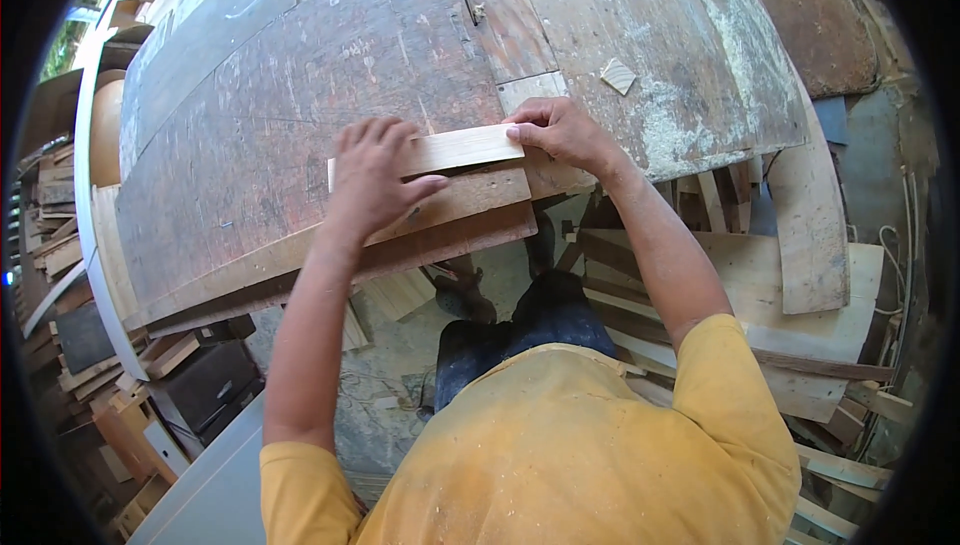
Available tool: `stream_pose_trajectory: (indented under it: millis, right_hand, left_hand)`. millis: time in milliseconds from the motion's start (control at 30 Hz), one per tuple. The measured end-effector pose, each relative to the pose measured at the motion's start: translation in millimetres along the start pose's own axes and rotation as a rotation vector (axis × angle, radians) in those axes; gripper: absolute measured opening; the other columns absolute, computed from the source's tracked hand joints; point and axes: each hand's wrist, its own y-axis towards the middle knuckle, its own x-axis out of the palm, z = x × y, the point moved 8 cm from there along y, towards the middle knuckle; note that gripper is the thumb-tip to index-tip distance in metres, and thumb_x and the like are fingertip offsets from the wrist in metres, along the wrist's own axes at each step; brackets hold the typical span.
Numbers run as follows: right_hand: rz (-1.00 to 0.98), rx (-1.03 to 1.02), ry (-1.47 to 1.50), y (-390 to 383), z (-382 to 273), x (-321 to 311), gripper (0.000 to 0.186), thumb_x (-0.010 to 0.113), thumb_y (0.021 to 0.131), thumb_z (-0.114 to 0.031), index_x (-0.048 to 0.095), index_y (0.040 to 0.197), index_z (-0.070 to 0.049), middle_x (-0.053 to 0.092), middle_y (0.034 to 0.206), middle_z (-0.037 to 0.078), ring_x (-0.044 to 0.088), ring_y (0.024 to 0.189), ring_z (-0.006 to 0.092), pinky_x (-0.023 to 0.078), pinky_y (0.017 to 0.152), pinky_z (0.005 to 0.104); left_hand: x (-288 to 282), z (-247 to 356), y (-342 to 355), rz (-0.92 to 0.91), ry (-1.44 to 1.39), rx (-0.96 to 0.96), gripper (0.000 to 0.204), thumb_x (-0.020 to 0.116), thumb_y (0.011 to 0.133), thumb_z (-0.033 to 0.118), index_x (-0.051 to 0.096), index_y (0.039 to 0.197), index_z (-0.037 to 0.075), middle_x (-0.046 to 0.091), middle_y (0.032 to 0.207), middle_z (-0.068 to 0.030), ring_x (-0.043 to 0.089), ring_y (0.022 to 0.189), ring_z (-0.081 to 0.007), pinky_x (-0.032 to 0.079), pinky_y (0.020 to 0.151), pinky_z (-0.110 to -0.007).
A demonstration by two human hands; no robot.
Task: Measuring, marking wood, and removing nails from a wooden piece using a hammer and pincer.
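Note:
A short, pale wooden strip [465,148] lies along the near edge of a worn wooden workbench [290,95]. My right hand [570,135] grips the strip's right end, thumb on its face and fingers curled behind it. Over the left part of the strip rests my left hand [375,175], its fingers laid across the wood and its thumb stretched out to the right. The strip's left end shows just past that hand. A darker board edge [490,193] runs right below the strip.
A small square wood offcut [618,76] lies on the bench beyond my right hand. Boards and planks [730,285] lean below the bench at the right. Stacked wood scraps [55,195] and a dark box [210,385] stand at the left.

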Motion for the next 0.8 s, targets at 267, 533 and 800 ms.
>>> stream_pose_trajectory:
  millis: [267,533,800]
  right_hand:
    - [0.048,-0.06,0.022,-7,1,2,0.026,0.062,0.087,-0.02,0.066,0.103,0.0,0.064,0.092,0.007,0.058,0.087,0.0136,0.046,0.079,0.0274]
    - [0.35,-0.02,0.363,-93,21,-34,0.028,0.055,0.09,-0.023,0.063,0.082,0.003,0.061,0.074,0.007,0.058,0.065,0.0125,0.047,0.06,0.024]
    - [0.914,0.35,0.823,-234,263,-104,0.025,0.051,0.089,-0.02,0.062,0.1,-0.001,0.064,0.09,0.009,0.061,0.078,0.0185,0.052,0.067,0.033]
  left_hand:
    - [17,12,5,0.088,-0.082,-0.035,0.047,0.072,0.066,0.044,0.059,0.092,0.007,0.059,0.086,-0.0095,0.056,0.088,-0.0271,0.037,0.083,-0.039]
    - [21,11,7,0.085,-0.064,-0.027,0.051,0.07,0.067,0.05,0.06,0.093,0.007,0.059,0.087,-0.0086,0.056,0.09,-0.0262,0.038,0.084,-0.039]
    - [23,13,2,0.032,-0.036,-0.076,0.054,0.071,0.068,0.051,0.061,0.099,0.008,0.057,0.098,-0.008,0.052,0.1,-0.0256,0.033,0.093,-0.04]
